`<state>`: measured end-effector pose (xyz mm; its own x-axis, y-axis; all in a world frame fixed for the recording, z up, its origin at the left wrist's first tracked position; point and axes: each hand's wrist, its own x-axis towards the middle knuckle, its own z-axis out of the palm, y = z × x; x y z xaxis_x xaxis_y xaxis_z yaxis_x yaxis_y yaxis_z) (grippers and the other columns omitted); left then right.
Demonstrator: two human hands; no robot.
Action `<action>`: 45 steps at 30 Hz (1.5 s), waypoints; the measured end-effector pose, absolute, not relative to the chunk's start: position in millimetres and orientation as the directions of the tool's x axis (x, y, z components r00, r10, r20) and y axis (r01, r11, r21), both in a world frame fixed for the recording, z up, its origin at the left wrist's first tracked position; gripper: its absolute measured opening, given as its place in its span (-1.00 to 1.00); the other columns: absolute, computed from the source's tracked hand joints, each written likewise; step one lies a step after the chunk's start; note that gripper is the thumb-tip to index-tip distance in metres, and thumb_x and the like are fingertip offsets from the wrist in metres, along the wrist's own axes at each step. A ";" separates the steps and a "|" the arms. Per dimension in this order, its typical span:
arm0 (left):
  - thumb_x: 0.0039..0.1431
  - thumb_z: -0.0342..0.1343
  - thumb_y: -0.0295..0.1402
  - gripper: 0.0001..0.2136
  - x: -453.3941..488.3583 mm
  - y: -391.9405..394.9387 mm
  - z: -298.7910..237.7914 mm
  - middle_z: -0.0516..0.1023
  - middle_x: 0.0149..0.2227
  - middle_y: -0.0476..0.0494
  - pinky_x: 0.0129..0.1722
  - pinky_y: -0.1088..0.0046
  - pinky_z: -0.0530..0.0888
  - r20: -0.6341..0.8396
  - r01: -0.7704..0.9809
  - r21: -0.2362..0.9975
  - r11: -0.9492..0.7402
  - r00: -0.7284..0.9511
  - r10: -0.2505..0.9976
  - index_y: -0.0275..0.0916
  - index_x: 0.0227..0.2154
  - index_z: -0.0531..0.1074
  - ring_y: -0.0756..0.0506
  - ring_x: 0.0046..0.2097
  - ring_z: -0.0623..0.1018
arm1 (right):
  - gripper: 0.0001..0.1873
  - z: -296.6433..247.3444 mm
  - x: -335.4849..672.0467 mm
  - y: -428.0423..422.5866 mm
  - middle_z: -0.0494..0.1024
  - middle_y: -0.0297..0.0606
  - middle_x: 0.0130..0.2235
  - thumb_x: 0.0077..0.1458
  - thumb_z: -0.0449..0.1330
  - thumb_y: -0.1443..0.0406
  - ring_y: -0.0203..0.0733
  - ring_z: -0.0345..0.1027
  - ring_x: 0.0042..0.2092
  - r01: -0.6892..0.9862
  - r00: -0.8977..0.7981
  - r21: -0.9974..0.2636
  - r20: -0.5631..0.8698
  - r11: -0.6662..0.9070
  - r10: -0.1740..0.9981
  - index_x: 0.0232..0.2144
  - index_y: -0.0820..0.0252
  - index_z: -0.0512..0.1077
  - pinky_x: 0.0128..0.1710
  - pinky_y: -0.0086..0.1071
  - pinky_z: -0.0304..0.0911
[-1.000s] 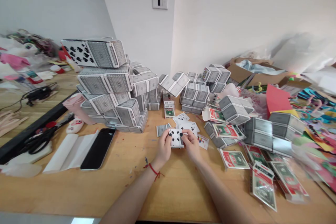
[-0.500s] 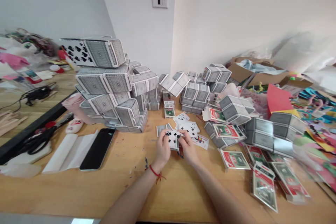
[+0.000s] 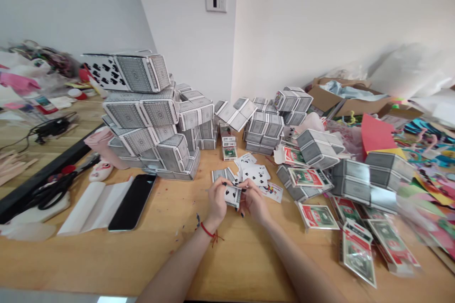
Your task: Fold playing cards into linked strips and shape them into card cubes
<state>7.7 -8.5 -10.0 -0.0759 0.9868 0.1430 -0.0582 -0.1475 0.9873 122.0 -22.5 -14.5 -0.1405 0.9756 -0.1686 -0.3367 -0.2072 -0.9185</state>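
Observation:
Between my two hands is a playing card (image 3: 232, 196) with black spades facing up, its upper part bent along the top. My left hand (image 3: 216, 203) pinches it at the left edge. On the other side, the fingers of my right hand (image 3: 253, 202) grip its upper right edge, some of them beneath it. Just beyond lie loose face-up cards (image 3: 253, 174), a joker card (image 3: 273, 192) and grey-backed cards (image 3: 221, 173). A tall stack of blocks folded from cards (image 3: 142, 139) rises on the left.
Red and green card boxes (image 3: 318, 216) and more folded card blocks (image 3: 351, 177) crowd the right. To the left lie a black phone (image 3: 132, 201), white paper (image 3: 94, 208) and black-handled scissors (image 3: 53, 194). A cardboard box (image 3: 350, 104) stands at the back right.
The card in my hands has gone from nearly flat to bent at its top. My right fingers have shifted onto its upper edge, and my left hand has moved slightly left.

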 end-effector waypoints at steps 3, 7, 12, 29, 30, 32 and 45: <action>0.05 -0.07 -0.29 -0.81 4.3 -6.7 -11.8 0.23 -0.63 0.06 -0.56 0.56 0.23 0.152 -0.012 0.988 -0.152 -0.012 0.988 -0.26 -0.58 0.25 0.05 -0.56 0.27 | -0.70 -13.7 125.2 -20.0 0.29 -0.51 -0.74 -0.05 0.08 0.05 -0.36 0.14 -0.77 -0.270 -0.180 -0.928 -0.212 -0.256 0.961 -0.40 0.15 0.22 -0.83 -0.56 -0.10; 0.08 -0.03 -0.31 -0.85 1.9 -2.8 -13.9 0.40 -0.46 -0.03 -0.39 0.53 0.31 0.232 0.080 0.969 -0.234 0.033 0.972 -0.27 -0.38 0.36 0.00 -0.39 0.39 | -0.64 -12.8 131.0 -15.7 0.21 -0.54 -0.76 -0.07 0.13 0.01 -0.46 0.01 -0.76 -0.166 -0.197 -0.971 -0.138 -0.171 0.971 -0.51 0.19 0.24 -0.77 -0.57 -0.12; 0.08 -0.04 -0.31 -0.82 2.1 0.4 -10.3 0.45 -0.36 -0.10 -0.33 0.50 0.33 0.200 0.116 0.970 -0.212 0.110 0.974 -0.28 -0.32 0.39 -0.04 -0.32 0.43 | -0.64 -11.6 135.2 -15.0 0.18 -0.55 -0.75 -0.07 0.13 0.01 -0.46 -0.01 -0.74 -0.089 -0.118 -0.995 -0.037 -0.048 0.992 -0.51 0.20 0.26 -0.75 -0.56 -0.10; 0.04 -0.01 -0.24 -0.75 12.2 -7.9 -12.4 0.48 -0.55 -0.04 -0.47 0.55 0.30 0.156 0.212 0.968 -0.137 -0.073 0.985 -0.30 -0.51 0.46 -0.01 -0.46 0.41 | -0.71 -10.6 124.5 -21.7 0.24 -0.53 -0.74 -0.02 0.09 0.06 -0.40 0.09 -0.75 -0.085 -0.087 -0.996 0.000 -0.007 0.996 -0.49 0.16 0.25 -0.76 -0.54 -0.01; 0.05 -0.01 -0.24 -0.75 12.4 -7.9 -13.0 0.48 -0.54 -0.04 -0.47 0.55 0.30 0.151 0.209 0.969 -0.132 -0.080 0.985 -0.30 -0.51 0.46 0.00 -0.46 0.41 | -0.71 -10.3 124.2 -22.0 0.23 -0.53 -0.75 -0.02 0.09 0.07 -0.41 0.08 -0.76 -0.082 -0.077 -0.997 -0.001 -0.008 0.997 -0.50 0.17 0.25 -0.77 -0.54 -0.02; 0.05 -0.01 -0.24 -0.76 12.3 -7.2 -14.5 0.51 -0.51 -0.06 -0.45 0.55 0.32 0.143 0.204 0.971 -0.123 -0.088 0.986 -0.29 -0.49 0.47 -0.01 -0.43 0.43 | -0.70 -10.4 123.3 -22.0 0.23 -0.53 -0.77 -0.02 0.09 0.06 -0.40 0.08 -0.77 -0.073 -0.048 -0.997 -0.009 -0.012 0.999 -0.51 0.17 0.25 -0.77 -0.54 -0.02; 0.08 -0.04 -0.39 -0.79 11.4 2.6 -19.6 0.48 -0.17 -0.18 -0.12 0.39 0.36 0.185 0.056 0.981 -0.184 -0.007 0.983 -0.25 -0.19 0.31 -0.06 -0.12 0.46 | -0.67 -26.7 128.7 -11.5 0.48 -0.26 -0.60 -0.19 0.21 0.06 -0.24 0.30 -0.62 0.060 0.156 -0.997 -0.043 -0.053 0.987 -0.50 0.22 0.38 -0.65 -0.44 0.14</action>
